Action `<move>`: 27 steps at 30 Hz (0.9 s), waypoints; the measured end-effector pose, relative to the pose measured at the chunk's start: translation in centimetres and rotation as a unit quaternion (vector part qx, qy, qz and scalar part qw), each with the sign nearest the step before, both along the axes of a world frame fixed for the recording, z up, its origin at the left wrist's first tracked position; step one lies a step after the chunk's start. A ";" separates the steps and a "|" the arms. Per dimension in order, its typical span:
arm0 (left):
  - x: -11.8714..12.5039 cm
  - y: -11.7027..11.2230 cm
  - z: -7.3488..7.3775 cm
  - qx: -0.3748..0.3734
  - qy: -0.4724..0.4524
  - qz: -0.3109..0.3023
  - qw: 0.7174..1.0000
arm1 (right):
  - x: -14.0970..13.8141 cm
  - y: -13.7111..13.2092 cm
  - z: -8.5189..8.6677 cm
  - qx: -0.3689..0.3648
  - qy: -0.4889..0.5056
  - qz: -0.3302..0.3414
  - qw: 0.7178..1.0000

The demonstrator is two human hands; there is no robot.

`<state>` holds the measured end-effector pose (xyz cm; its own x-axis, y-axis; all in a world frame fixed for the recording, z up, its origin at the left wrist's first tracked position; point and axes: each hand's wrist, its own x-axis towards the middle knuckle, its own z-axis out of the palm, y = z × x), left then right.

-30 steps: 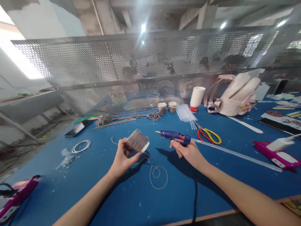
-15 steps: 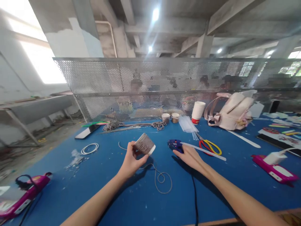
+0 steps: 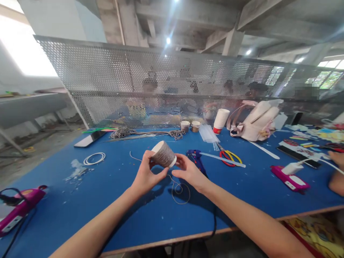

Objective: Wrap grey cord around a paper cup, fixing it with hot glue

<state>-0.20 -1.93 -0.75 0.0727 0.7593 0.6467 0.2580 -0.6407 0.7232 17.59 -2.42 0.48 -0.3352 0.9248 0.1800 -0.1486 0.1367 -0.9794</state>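
Note:
A paper cup wrapped in grey cord [image 3: 163, 155] is held on its side above the blue table [image 3: 113, 200]. My left hand [image 3: 145, 175] grips the cup from the left and below. Fingertips of my right hand [image 3: 188, 172] touch the cup's rim end on the right. A loose tail of grey cord [image 3: 179, 189] curls on the table under the hands. Flat on the table just behind my right hand lies the blue glue gun [image 3: 195, 157], with a clear glue stick [image 3: 223, 160] sticking out of its back.
Red and yellow scissors [image 3: 229, 157], a stack of paper cups [image 3: 220, 120], two small wrapped cups [image 3: 189, 125], a pink backpack [image 3: 255, 120], cord bundles [image 3: 122, 133], a phone [image 3: 88, 139], pink glue guns [image 3: 288, 178] [image 3: 18, 209]. Another person's hand [image 3: 336, 168] at right. A perforated metal screen [image 3: 134, 82] backs the table.
My right hand has laid the blue glue gun on the table and moved left onto the cup. The left hand has kept hold of the cup.

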 end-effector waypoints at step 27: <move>0.4 -1.0 0.7 -0.276 0.053 -0.015 0.960 | 1.0 -0.4 -0.8 0.216 -0.233 -0.153 0.936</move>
